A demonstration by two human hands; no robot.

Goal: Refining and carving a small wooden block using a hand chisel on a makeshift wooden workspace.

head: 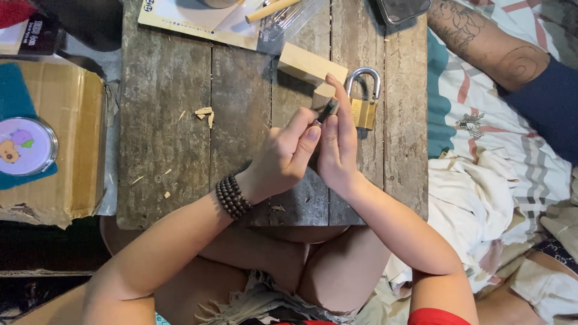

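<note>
My left hand [288, 157] and my right hand [337, 139] meet above a worn wooden table [168, 120]. Together they pinch a small dark tool [328, 111] that sticks up between the fingertips. A beaded bracelet [232, 196] circles my left wrist. Just behind the fingers lies a pale wooden block [310, 67]. A brass padlock [365, 99] with a steel shackle rests right of the block, close to my right fingertips.
Wood shavings [205, 114] lie left of my hands. A card with a clear plastic bag [241, 21] and a wooden dowel sits at the far edge. A cardboard box [51, 138] stands at left. Another person's tattooed arm [487, 45] rests on patterned bedding at right.
</note>
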